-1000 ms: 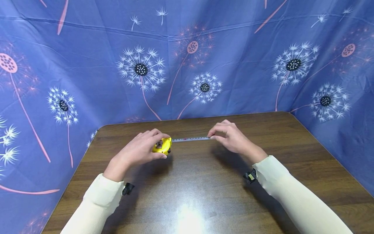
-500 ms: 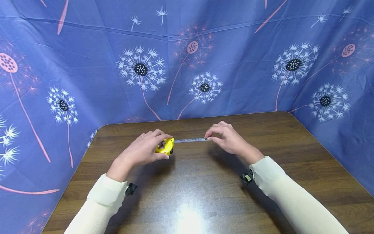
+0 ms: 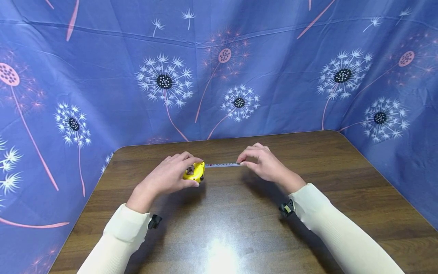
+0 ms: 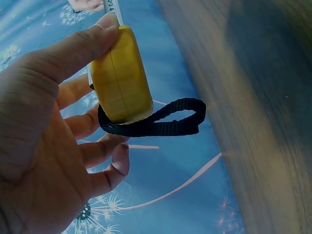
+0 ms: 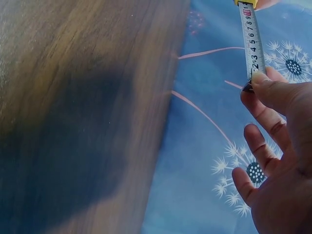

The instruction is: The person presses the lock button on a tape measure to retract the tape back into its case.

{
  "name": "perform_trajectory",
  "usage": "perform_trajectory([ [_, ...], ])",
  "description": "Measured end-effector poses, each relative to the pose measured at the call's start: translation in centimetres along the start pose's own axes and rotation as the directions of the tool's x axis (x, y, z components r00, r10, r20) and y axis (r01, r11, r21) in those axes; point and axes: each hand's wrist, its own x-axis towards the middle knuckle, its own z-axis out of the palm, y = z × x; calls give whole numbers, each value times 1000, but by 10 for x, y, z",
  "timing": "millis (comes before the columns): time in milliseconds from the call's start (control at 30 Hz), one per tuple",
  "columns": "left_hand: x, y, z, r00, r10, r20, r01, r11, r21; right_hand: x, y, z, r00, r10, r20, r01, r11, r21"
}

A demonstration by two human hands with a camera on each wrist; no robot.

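We have the yellow tape case (image 3: 194, 171) gripped in our left hand (image 3: 166, 176), thumb on one flat side and fingers curled round the other, held just above the table (image 3: 239, 213) at about 11 o'clock from its middle. Our right hand (image 3: 267, 165) pinches the blade's tip (image 5: 252, 77) between thumb and forefinger, the other fingers loosely curled and apart. The blade (image 3: 223, 165) runs level between the hands, pointing to 3 o'clock from the case, with only a short length out.

To do this step well, we judge the blade should be kept straight and flat, printed face up, so the numbers read cleanly (the right wrist view shows them clearly). The pull should run along the blade's own line, not sideways, or it may kink at the case mouth. Our left thumb should stay firm on the case so it does not twist. The black strap (image 4: 161, 122) hangs free under the case and is best kept off the blade. We should hold the hook firmly, since a slip would probably let the blade snap back.
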Motion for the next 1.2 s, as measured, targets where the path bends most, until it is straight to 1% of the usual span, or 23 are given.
perform_trajectory([
  [333, 2, 4, -1, 1000, 18, -11, -18, 1000, 5, 2, 1, 5, 1000, -25, 3, 25, 999, 46],
  [567, 4, 5, -2, 1000, 20, -16, -20, 1000, 5, 3, 0, 7, 999, -33, -16, 34, 999, 18],
  [733, 6, 6, -1, 1000, 18, -14, -18, 1000, 0, 3, 0, 10, 999, -36, -30, 36, 999, 17],
  [867, 6, 7, 0, 1000, 19, -13, -19, 1000, 1, 3, -2, 12, 999, -25, -38, 26, 1000, 17],
  [1200, 7, 7, 0, 1000, 7, -14, -7, 1000, 8, 4, -8, 17, 997, 41, -71, -42, 999, -10],
])
